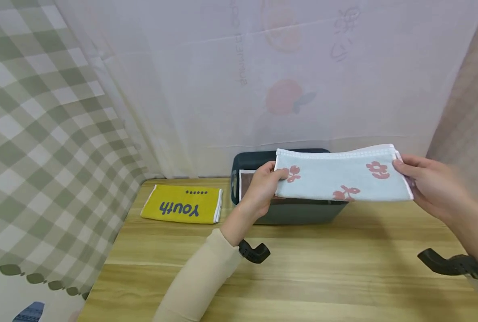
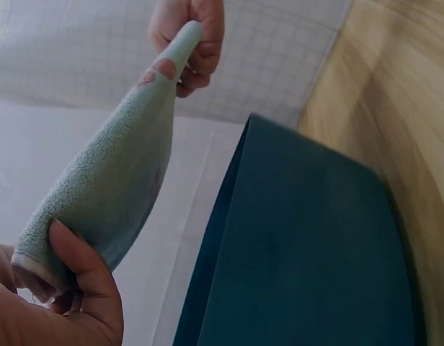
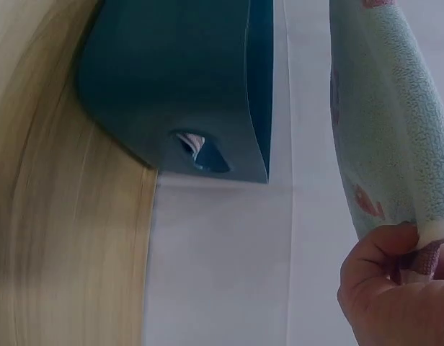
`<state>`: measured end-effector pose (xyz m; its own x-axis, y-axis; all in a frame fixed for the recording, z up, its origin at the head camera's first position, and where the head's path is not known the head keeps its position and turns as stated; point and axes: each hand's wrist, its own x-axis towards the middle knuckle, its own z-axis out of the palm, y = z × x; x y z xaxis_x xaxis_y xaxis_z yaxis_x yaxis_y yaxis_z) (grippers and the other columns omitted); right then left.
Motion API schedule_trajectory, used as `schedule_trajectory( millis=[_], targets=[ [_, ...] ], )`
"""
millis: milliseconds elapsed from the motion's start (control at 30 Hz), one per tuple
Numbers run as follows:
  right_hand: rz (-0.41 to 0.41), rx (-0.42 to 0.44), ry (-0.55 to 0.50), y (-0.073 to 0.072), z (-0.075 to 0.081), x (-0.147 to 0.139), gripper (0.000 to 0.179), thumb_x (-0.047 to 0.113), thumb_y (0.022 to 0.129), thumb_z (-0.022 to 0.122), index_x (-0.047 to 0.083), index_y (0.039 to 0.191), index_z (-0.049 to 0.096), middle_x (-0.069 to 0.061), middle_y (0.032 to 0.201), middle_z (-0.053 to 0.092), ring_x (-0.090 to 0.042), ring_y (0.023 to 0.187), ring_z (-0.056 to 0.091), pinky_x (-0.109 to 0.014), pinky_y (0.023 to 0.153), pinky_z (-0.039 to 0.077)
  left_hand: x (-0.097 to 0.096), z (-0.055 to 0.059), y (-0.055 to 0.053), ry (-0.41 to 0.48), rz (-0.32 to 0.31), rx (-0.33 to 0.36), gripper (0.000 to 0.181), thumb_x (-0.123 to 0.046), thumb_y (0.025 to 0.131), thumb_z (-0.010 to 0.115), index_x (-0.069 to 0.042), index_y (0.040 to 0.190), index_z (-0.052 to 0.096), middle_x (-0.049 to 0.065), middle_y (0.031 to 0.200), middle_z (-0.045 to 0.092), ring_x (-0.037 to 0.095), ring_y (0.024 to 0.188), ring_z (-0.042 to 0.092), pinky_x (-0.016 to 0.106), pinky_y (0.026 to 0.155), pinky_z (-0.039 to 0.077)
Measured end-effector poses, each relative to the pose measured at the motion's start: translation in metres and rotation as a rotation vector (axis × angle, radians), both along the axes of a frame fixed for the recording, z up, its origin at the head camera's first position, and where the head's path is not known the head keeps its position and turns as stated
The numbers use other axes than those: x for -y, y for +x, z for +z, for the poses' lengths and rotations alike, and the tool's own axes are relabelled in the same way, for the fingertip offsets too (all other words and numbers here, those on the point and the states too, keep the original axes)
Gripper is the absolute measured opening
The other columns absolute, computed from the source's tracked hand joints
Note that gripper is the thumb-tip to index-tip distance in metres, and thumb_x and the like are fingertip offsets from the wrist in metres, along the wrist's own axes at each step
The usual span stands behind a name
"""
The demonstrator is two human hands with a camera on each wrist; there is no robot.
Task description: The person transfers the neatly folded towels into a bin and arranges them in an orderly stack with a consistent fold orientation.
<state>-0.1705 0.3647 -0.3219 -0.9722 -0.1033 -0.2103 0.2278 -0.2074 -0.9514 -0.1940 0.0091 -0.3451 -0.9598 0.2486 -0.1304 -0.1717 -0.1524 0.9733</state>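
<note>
Both hands hold a folded pale blue towel (image 1: 323,176) with pink flower prints, stretched level between them. My left hand (image 1: 262,185) pinches its left end, thumb on the front face. At the other end my right hand (image 1: 434,181) grips the short edge, thumb in front. The towel overlaps a dark teal bin (image 1: 299,213) in the head view, and both wrist views show it raised above the bin's rim. Inside the bin, at its left end, part of a brown cloth with a white edge (image 1: 246,181) shows; the towel hides the rest.
A folded yellow towel (image 1: 178,204) marked "Youth" lies left of the bin on the wooden table (image 1: 303,277). A pale printed curtain (image 1: 223,89) hangs right behind the bin, and a green checked cloth (image 1: 41,134) covers the left side.
</note>
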Motion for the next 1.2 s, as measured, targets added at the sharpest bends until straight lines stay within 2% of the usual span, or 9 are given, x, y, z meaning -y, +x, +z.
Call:
schedule_trajectory(
  millis=[33, 100, 167, 233, 267, 633, 733, 867, 1200],
  targets=[
    [-0.003, 0.005, -0.002, -0.003, 0.001, 0.005, 0.027, 0.018, 0.108, 0.058, 0.014, 0.134, 0.056, 0.004, 0.107, 0.073, -0.01, 0.093, 0.072, -0.027, 0.073, 0.06, 0.004, 0.0, -0.002, -0.008, 0.011, 0.002, 0.026, -0.011, 0.103, 0.06, -0.006, 0.127, 0.065, 0.007, 0.105, 0.071, 0.017, 0.083, 0.068, 0.029, 0.058, 0.054],
    [0.003, 0.011, 0.015, -0.007, 0.002, 0.015, 0.043, 0.018, 0.108, 0.059, 0.015, 0.15, 0.05, 0.006, 0.106, 0.073, -0.01, 0.093, 0.072, -0.027, 0.073, 0.06, 0.011, -0.001, -0.005, -0.027, 0.029, 0.004, 0.026, -0.012, 0.102, 0.06, -0.005, 0.127, 0.065, 0.008, 0.105, 0.071, 0.018, 0.082, 0.068, 0.03, 0.058, 0.054],
    [0.013, 0.013, 0.058, -0.012, 0.003, 0.024, 0.068, 0.02, 0.108, 0.059, 0.01, 0.166, 0.025, 0.009, 0.106, 0.072, -0.007, 0.093, 0.071, -0.026, 0.073, 0.06, 0.017, -0.001, -0.008, -0.049, 0.038, -0.001, 0.026, -0.012, 0.102, 0.06, -0.005, 0.127, 0.065, 0.008, 0.105, 0.07, 0.018, 0.082, 0.068, 0.03, 0.057, 0.053],
    [0.029, 0.013, 0.112, -0.016, 0.003, 0.033, 0.083, 0.023, 0.108, 0.058, 0.0, 0.167, 0.004, 0.012, 0.107, 0.071, -0.006, 0.094, 0.07, -0.025, 0.074, 0.06, 0.023, -0.002, -0.012, -0.072, 0.052, -0.002, 0.026, -0.013, 0.102, 0.061, -0.006, 0.126, 0.066, 0.008, 0.105, 0.071, 0.019, 0.08, 0.068, 0.03, 0.057, 0.053],
    [0.039, 0.011, 0.131, -0.019, 0.003, 0.037, 0.084, 0.024, 0.109, 0.057, -0.002, 0.165, 0.001, 0.013, 0.107, 0.07, -0.005, 0.094, 0.07, -0.025, 0.075, 0.06, 0.026, -0.002, -0.014, -0.084, 0.059, -0.003, 0.026, -0.014, 0.101, 0.061, -0.006, 0.125, 0.066, 0.007, 0.105, 0.071, 0.018, 0.08, 0.067, 0.03, 0.058, 0.053],
    [0.052, -0.028, 0.451, -0.04, 0.0, 0.072, 0.065, 0.023, 0.113, 0.047, -0.006, 0.163, 0.019, 0.018, 0.1, 0.064, 0.001, 0.089, 0.065, -0.022, 0.075, 0.058, 0.051, -0.011, -0.027, -0.178, 0.103, -0.034, 0.027, -0.012, 0.104, 0.057, 0.0, 0.127, 0.062, 0.011, 0.109, 0.067, 0.02, 0.087, 0.064, 0.029, 0.072, 0.053],
    [0.038, -0.052, 0.543, -0.043, -0.001, 0.08, 0.061, 0.024, 0.114, 0.044, -0.007, 0.162, 0.024, 0.001, 0.12, 0.063, 0.004, 0.089, 0.064, -0.021, 0.078, 0.058, 0.054, -0.015, -0.028, -0.22, 0.114, -0.048, 0.026, -0.013, 0.104, 0.055, 0.0, 0.127, 0.06, 0.011, 0.11, 0.066, 0.02, 0.089, 0.064, 0.03, 0.075, 0.053],
    [0.02, -0.079, 0.629, -0.048, -0.001, 0.088, 0.059, 0.025, 0.114, 0.044, -0.008, 0.16, 0.03, -0.024, 0.143, 0.048, 0.005, 0.087, 0.062, -0.02, 0.078, 0.058, 0.054, -0.018, -0.03, -0.255, 0.135, -0.071, 0.026, -0.013, 0.105, 0.053, 0.0, 0.127, 0.059, 0.012, 0.11, 0.066, 0.021, 0.089, 0.064, 0.03, 0.074, 0.053],
    [0.005, -0.102, 0.719, -0.054, -0.012, 0.1, 0.054, 0.022, 0.112, 0.051, -0.017, 0.149, 0.043, -0.032, 0.134, 0.058, -0.003, 0.086, 0.065, -0.02, 0.074, 0.059, 0.055, -0.023, -0.031, -0.337, 0.191, -0.084, 0.022, -0.01, 0.108, 0.048, 0.003, 0.122, 0.058, 0.014, 0.109, 0.063, 0.024, 0.094, 0.062, 0.035, 0.083, 0.052]
  ],
)
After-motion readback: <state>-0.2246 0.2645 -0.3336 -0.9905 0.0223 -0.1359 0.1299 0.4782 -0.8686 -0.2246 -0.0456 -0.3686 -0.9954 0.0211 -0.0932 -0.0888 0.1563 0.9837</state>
